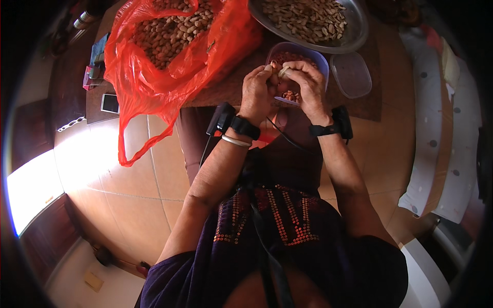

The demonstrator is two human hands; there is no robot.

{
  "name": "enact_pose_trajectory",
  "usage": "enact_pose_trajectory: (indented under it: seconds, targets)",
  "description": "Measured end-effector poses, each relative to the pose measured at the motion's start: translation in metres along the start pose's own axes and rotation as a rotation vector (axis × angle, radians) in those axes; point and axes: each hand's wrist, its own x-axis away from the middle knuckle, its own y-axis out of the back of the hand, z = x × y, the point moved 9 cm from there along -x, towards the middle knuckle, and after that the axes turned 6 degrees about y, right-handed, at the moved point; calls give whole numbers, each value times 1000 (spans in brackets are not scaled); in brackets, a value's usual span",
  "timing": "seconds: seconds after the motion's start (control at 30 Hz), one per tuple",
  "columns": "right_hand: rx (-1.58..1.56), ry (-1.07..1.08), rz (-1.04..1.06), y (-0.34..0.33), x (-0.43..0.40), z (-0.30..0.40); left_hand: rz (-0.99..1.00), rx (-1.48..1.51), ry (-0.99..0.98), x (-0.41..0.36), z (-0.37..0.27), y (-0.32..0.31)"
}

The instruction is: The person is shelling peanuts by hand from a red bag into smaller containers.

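Note:
Both hands meet over a purple plastic container (324,63) holding reddish shelled peanut kernels (290,95). My left hand (255,92) pinches a peanut (274,64) between thumb and forefinger; a reddish kernel seems to show in it. Beside it, my right hand (311,86) grips a pale piece of peanut shell (283,72) in its fingertips. The fingers hide part of the container's inside. To the left, an open red plastic bag (154,94) is full of unshelled peanuts (165,44). Behind the container stands a metal basin (358,29) with empty peanut shells (308,19).
A clear plastic lid (351,75) lies right of the container on the wooden table (223,92). A smartphone (110,103) rests near the table's left edge, with small boxes (91,75) behind it. One bag handle hangs over the edge. A cushioned seat (427,127) stands at right.

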Motion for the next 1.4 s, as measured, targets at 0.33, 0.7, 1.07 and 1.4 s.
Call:
enact_pose_trajectory:
  seconds: [0.33,0.7,1.07,1.4]
  targets:
    - [526,6,30,42,-13,44,74,-680,-331,-19,-46,-19]
    - [433,44,178,-6,-48,57,103,-344,-128,2,-39,-18]
    - [924,342,462,-179,-133,62,-31,-103,-243,52,-110,52]
    - [1644,914,583,-311,-188,-27,-101,1,-293,83,-119,103]
